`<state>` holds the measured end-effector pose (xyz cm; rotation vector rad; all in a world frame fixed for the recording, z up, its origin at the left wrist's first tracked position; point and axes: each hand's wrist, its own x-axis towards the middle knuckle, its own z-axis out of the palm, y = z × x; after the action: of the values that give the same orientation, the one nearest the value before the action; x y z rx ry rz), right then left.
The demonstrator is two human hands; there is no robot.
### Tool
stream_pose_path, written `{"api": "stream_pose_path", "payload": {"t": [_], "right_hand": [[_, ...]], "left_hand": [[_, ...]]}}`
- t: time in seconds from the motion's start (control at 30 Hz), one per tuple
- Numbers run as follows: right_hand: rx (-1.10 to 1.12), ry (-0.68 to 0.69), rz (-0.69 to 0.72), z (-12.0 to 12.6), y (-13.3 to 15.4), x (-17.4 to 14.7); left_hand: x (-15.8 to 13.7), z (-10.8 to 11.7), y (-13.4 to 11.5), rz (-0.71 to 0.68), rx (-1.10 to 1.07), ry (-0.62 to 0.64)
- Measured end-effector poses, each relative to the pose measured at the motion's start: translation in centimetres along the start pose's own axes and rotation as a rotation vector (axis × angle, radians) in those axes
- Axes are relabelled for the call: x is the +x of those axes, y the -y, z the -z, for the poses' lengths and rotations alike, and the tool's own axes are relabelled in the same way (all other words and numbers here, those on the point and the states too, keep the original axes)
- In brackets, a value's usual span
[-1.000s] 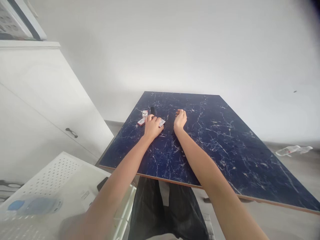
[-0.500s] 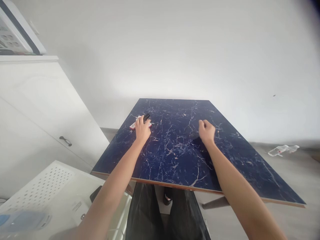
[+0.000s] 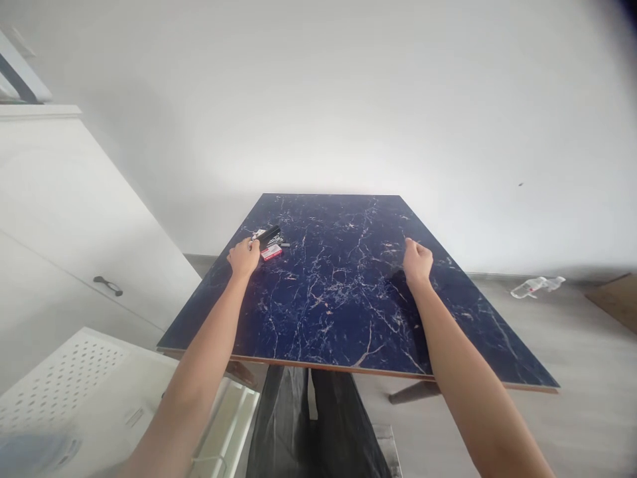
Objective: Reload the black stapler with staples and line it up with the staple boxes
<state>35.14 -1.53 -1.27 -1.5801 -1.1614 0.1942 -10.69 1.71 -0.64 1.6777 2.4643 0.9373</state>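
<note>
On the left part of the dark blue marbled table [image 3: 328,285], my left hand [image 3: 243,256] has its fingers curled around the near left end of a black stapler [image 3: 269,234]. The fingertips are partly hidden. Right beside it lies a small red-and-white box [image 3: 271,252], and a whitish piece [image 3: 259,234] shows behind the stapler. A small grey bit [image 3: 285,245] lies at the right end of this group. Over the right side of the table my right hand [image 3: 418,261] is closed in a fist, thumb side up. Whatever it may hold is hidden.
A white cabinet [image 3: 74,199] with a dark handle [image 3: 108,286] stands at the left. Below it is a white perforated unit [image 3: 70,372], close to my left forearm. A clear plastic bottle [image 3: 530,287] lies on the floor at right, near a brown board [image 3: 617,300]. A pale wall rises behind the table.
My left hand has drawn back leftward from over the box and stapler, so both show more fully. My right fist has shifted a little to the right. The whole view has turned slightly rightward.
</note>
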Motion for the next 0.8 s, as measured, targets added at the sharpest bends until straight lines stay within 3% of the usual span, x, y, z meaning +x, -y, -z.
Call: {"api": "stream_pose_path", "payload": {"t": [0.07,0.33,0.5,0.7,0.8], "right_hand": [[-0.027,0.002,0.018,-0.4,0.7,-0.6],[-0.13,0.279,0.285,-2.8,2.6,-2.9],[-0.152,0.364,0.337,-4.0,3.0,-3.9],[-0.195,0.483,0.535,-4.3,3.1,-4.5],[-0.166,0.5,0.53,-4.5,3.1,-4.4]], "left_hand": [[0.4,-0.2,0.1,-0.046,0.025,0.037],[0.1,-0.3,-0.1,-0.059,0.154,0.015],[0.2,0.6,-0.2,0.015,0.148,0.092],[0.6,0.6,-0.2,0.011,0.1,-0.001],[0.8,0.5,0.6,-0.014,0.047,-0.031]]}}
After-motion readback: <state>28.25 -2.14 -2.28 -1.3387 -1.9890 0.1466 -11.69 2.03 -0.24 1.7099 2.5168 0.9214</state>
